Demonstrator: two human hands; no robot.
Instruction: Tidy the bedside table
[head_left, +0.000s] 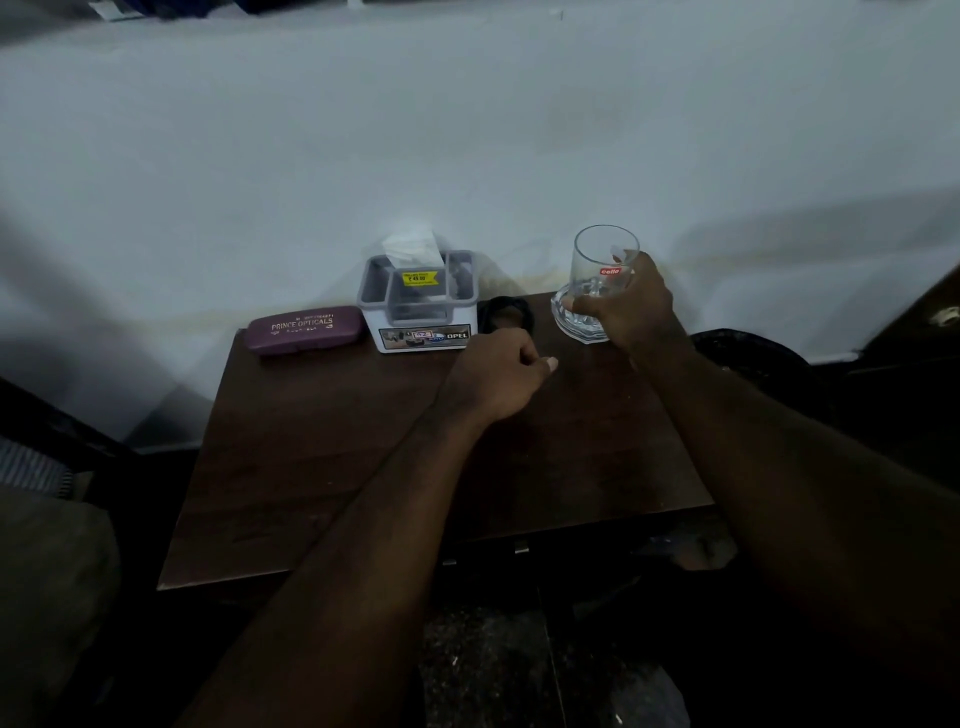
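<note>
At the back left of the desk (337, 441), lying flat along the wall (467, 130) with its lid closed: a purple glasses case (305, 329). Probably being kept back there to leave the front free.

Standing just beside it, to the right: a white and grey box (420, 312) with little rooms inside. Poking up out of the back of it: a white tissue (413, 244), easy to pull.

Lying close to the right side of the box: a black loop (506, 312), too dark to name.

Resting on the desk right in front of that loop: the left hand (496, 376), fingers (524, 353) curled into a fist, thumb tip peeking out, nothing showing inside. Maybe getting ready to pick the loop up and drop it in the box, but only guessing.

Sitting near the back right corner: an empty clear glass (602, 270), thick bottom touching the desk or hanging just above it. Hard to tell which.

Wrapping round the glass from the right: the right hand (628, 312), fingers (571, 306) curling round the lower half and gripping it. Likely holding low to keep the heavy bottom steady.

Looking partly tidy, with things lining up along the wall. Being set down there or being taken away? Cannot tell.
</note>
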